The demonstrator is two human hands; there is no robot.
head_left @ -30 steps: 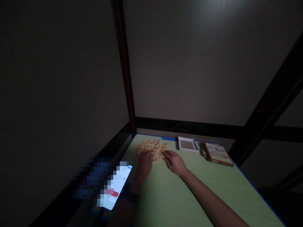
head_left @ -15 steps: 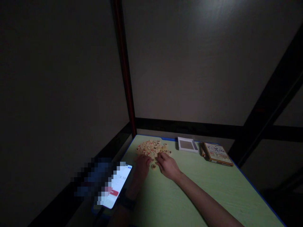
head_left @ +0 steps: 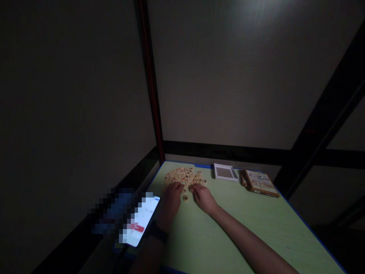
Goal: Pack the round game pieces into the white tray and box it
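Observation:
A loose heap of round, pale wooden Chinese chess pieces (head_left: 179, 174) with red or black markings lies at the far left of the green table (head_left: 205, 236). At the heap's near edge is my left hand (head_left: 172, 199), its fingers bent and drawn together. My right hand (head_left: 203, 197) faces it from the right, fingers curled, tips down among the nearest pieces. Whatever is between either hand's fingertips is too small and dark to make out. One black-marked chess piece (head_left: 185, 198) lies apart, between the two hands and closer to me.
A lit phone (head_left: 142, 217), partly pixelated, is at the left edge by my left forearm. Toward the back stands a shallow white box (head_left: 225, 172). Right of it lie stacked flat boxes (head_left: 261, 182) with printed lids. Dark-framed wall panels (head_left: 222, 95) rise behind the table.
My left hand has shifted slightly up and right along the pile's edge. Right fingertips have moved a little up, and a piece now shows between the hands. The view has shifted slightly.

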